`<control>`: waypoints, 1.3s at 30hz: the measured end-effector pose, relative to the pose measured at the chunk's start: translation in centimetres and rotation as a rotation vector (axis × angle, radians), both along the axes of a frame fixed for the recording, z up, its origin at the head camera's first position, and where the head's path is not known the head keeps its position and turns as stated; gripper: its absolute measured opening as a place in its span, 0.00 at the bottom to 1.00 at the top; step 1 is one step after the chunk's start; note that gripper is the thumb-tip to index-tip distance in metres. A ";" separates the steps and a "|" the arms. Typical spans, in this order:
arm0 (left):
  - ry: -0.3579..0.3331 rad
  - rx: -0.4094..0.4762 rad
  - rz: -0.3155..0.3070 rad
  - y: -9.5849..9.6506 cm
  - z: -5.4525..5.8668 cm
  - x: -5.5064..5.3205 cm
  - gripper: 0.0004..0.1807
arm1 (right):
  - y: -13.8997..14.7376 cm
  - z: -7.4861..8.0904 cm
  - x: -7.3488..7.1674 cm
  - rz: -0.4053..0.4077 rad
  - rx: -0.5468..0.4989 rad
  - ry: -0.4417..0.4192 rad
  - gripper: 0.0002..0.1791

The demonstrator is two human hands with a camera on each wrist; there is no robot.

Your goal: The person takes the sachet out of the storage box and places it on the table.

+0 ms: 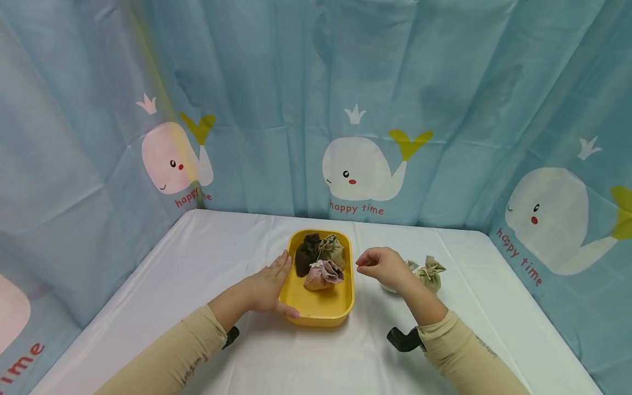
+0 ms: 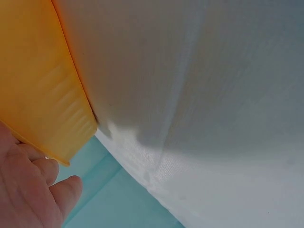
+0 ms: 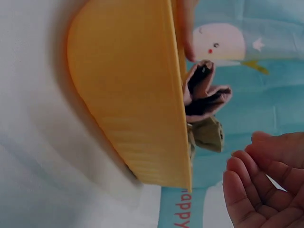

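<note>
A yellow plastic tub (image 1: 316, 321) holds a dark brown cloth pouch (image 1: 305, 258), a beige pouch (image 1: 334, 250) and a pink pouch (image 1: 322, 276) with a gathered neck. My left hand (image 1: 269, 285) rests along the tub's left rim, fingers extended and thumb at the near corner. In the left wrist view its fingertips (image 2: 66, 190) lie by the rim. Right of the tub, my right hand (image 1: 382, 266) hovers with loosely bent fingers and nothing in them. In the right wrist view, the right hand (image 3: 268, 183) is apart from the tub wall (image 3: 128, 95).
Another beige pouch (image 1: 432, 277) stands right of the tub, partly behind my right wrist, beside a pale object (image 1: 387, 288) mostly covered by the hand. A white cloth covers the table (image 1: 296, 362). Blue whale-print curtains (image 1: 276, 109) hang behind and at both sides.
</note>
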State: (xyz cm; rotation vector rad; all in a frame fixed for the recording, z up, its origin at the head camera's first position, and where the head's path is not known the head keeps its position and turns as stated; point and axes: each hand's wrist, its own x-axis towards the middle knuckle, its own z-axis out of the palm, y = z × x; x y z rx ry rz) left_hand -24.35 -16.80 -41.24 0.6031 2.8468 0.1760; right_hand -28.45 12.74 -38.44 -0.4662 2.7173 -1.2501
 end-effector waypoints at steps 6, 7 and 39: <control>-0.004 0.004 0.008 0.0 -0.2 -0.1 0.75 | -1.1 -0.5 0.0 0.038 0.043 -0.027 0.05; -0.001 0.005 0.007 0.0 -0.2 -0.1 0.75 | -1.3 -0.5 0.0 0.041 0.047 -0.028 0.06; 0.014 0.007 0.001 -0.1 -0.5 -0.3 0.74 | -4.7 -0.9 0.2 0.118 0.019 -0.068 0.16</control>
